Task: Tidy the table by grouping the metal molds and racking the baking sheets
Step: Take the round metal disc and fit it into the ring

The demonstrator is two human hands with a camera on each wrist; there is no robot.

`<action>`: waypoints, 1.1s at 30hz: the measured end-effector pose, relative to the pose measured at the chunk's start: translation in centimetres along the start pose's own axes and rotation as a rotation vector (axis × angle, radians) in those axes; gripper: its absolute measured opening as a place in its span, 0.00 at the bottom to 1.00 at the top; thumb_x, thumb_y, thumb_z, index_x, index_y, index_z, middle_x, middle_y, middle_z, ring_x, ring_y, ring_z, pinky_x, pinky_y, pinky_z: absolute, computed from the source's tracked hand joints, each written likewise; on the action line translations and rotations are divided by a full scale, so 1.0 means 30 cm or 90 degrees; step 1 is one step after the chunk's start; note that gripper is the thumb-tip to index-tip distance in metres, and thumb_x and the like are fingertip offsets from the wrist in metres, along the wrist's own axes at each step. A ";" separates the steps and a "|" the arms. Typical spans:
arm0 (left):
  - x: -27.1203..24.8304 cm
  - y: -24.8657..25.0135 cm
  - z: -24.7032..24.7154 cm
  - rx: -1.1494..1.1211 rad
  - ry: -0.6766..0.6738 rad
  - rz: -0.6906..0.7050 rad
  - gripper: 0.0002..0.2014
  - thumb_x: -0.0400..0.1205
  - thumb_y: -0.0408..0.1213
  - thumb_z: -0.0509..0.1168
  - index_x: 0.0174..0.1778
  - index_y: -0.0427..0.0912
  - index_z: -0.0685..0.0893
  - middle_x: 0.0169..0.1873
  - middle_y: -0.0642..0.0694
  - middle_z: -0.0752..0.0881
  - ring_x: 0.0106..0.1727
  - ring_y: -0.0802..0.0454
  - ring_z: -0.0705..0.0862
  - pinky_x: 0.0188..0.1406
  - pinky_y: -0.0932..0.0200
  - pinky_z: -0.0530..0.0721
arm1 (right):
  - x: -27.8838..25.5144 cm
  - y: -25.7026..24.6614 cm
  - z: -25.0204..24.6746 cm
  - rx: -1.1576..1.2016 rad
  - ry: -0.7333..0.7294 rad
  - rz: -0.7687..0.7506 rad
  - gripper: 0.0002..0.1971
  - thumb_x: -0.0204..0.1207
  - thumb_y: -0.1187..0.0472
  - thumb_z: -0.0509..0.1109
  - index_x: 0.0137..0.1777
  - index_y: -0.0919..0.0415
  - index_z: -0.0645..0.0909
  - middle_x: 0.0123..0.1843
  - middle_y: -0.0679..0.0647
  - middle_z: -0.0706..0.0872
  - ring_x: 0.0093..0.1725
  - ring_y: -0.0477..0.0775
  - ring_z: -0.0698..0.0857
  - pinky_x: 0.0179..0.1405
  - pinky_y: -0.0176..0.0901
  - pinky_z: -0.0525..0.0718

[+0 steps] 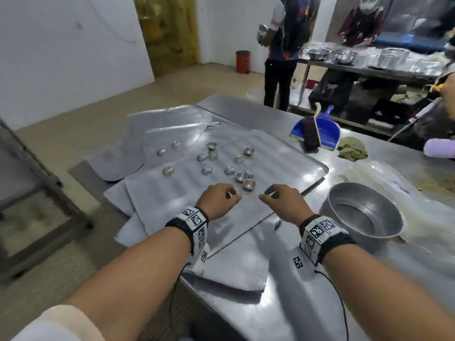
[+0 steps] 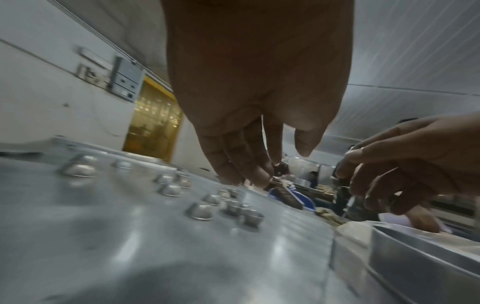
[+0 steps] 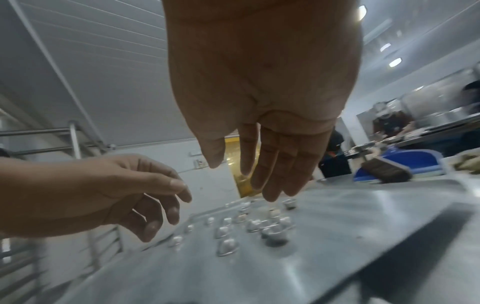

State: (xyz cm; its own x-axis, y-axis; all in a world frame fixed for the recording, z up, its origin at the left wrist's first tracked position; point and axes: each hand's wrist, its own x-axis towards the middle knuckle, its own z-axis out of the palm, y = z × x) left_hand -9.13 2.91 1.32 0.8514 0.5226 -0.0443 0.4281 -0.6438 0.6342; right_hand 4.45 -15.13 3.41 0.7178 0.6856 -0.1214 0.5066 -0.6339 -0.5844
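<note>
Molds (image 1: 248,185), small shiny metal cups with rounded bases, are lying scattered across the middle of the topmost baking sheet (image 1: 283,158), some upright and some overturned, with a loose cluster sitting nearest the sheet's near edge. Judging by their size and thin walls, they are likely handling as very light, stiff and somewhat slick, so a fingertip pinch at the rim, or a sweeping push along the sheet, appears most suitable. Several appear to be carrying brownish residue. The sheets are lying overlapped in an untidy pile at the near left corner of the steel table (image 1: 290,286), some overhanging its edge; they are flat, thin, dull grey and faintly ribbed, probably flexing if lifted by one corner, so gripping opposite edges seems advisable. The left hand (image 1: 218,201) is hovering above the sheet, fingers loosely curled and holding nothing. The right hand (image 1: 283,203) is hovering alongside, fingers relaxed and likewise empty. A round metal pan (image 1: 364,212) is standing near the table's right side, beside a blue dustpan (image 1: 320,129) with a brush.
</note>
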 end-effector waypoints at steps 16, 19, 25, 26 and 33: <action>0.042 -0.862 -0.537 -0.053 0.121 -0.224 0.10 0.81 0.52 0.69 0.40 0.51 0.85 0.35 0.53 0.88 0.41 0.51 0.87 0.43 0.57 0.83 | 0.452 -0.736 0.577 0.053 -0.127 -0.086 0.11 0.78 0.43 0.72 0.48 0.49 0.85 0.41 0.44 0.89 0.45 0.51 0.87 0.46 0.46 0.84; 0.113 -1.005 -0.645 -0.046 0.144 -0.241 0.10 0.83 0.51 0.67 0.46 0.48 0.86 0.38 0.51 0.87 0.42 0.49 0.86 0.43 0.57 0.82 | 0.571 -0.857 0.673 0.057 -0.132 -0.080 0.11 0.79 0.44 0.72 0.50 0.50 0.86 0.42 0.46 0.89 0.47 0.53 0.87 0.44 0.43 0.80; 0.257 -1.273 -0.793 -0.070 0.120 -0.313 0.19 0.84 0.49 0.68 0.68 0.46 0.80 0.51 0.48 0.84 0.55 0.44 0.85 0.55 0.51 0.84 | 0.799 -1.037 0.841 0.057 -0.141 -0.051 0.18 0.79 0.44 0.72 0.61 0.55 0.86 0.52 0.51 0.91 0.56 0.56 0.87 0.56 0.47 0.83; 0.280 -1.313 -0.813 -0.069 0.099 -0.330 0.23 0.84 0.51 0.68 0.73 0.46 0.77 0.57 0.46 0.83 0.58 0.44 0.84 0.58 0.51 0.83 | 0.829 -1.057 0.863 0.061 -0.143 -0.042 0.19 0.79 0.44 0.72 0.63 0.55 0.85 0.54 0.51 0.91 0.58 0.56 0.87 0.57 0.46 0.82; 0.430 -1.540 -0.886 -0.062 0.054 -0.361 0.34 0.83 0.51 0.70 0.82 0.44 0.68 0.77 0.39 0.76 0.74 0.39 0.77 0.67 0.50 0.77 | 1.021 -1.116 1.018 0.059 -0.163 0.031 0.30 0.79 0.41 0.71 0.76 0.56 0.75 0.60 0.55 0.90 0.64 0.59 0.85 0.63 0.48 0.80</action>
State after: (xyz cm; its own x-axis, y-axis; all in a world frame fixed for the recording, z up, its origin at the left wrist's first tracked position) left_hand -25.98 54.27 -8.04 0.4685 0.8161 -0.3384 0.7770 -0.1982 0.5975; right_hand -5.10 38.03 -5.25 0.5901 0.7306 -0.3435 0.4195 -0.6410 -0.6427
